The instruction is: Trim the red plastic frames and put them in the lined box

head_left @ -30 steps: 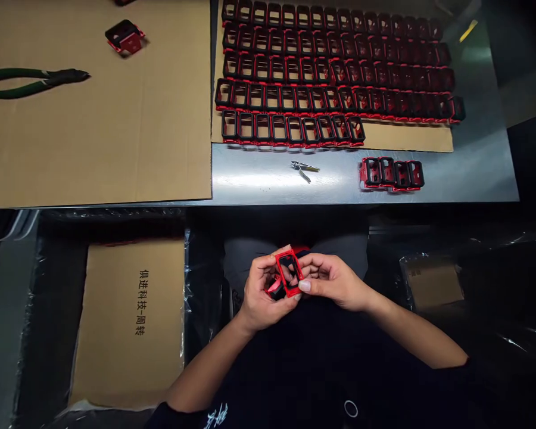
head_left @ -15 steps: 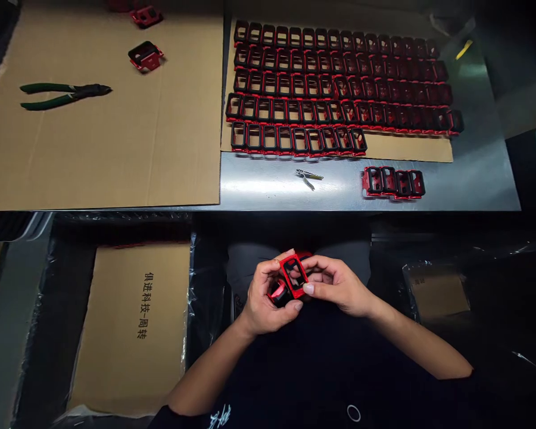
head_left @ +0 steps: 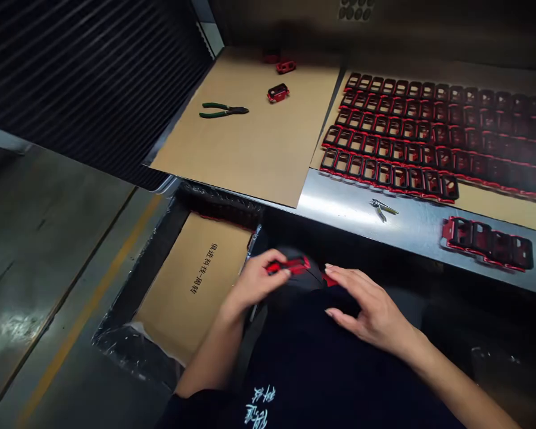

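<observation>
Low over the lap, my left hand (head_left: 259, 280) pinches a small red and black frame part (head_left: 295, 266) between thumb and fingers, seen nearly edge-on and slightly blurred. To its right my right hand (head_left: 368, 301) is open, thumb well apart from the stretched fingers. Just at those fingertips a piece of another red part (head_left: 329, 279) shows; most of it is hidden, and whether the fingers touch it I cannot tell.
Rows of red and black frames (head_left: 384, 174) stand on cardboard on the metal table. Several similar frames (head_left: 486, 243) sit near its edge beside small nippers (head_left: 383, 208). Green-handled pliers (head_left: 223, 111) and loose red parts (head_left: 279, 93) lie on cardboard at left. Below is a lined box with a cardboard sheet (head_left: 178, 298).
The view has swung left. My hands have come apart: the right one has let go of the frame held between them, and the left one keeps a red and black part.
</observation>
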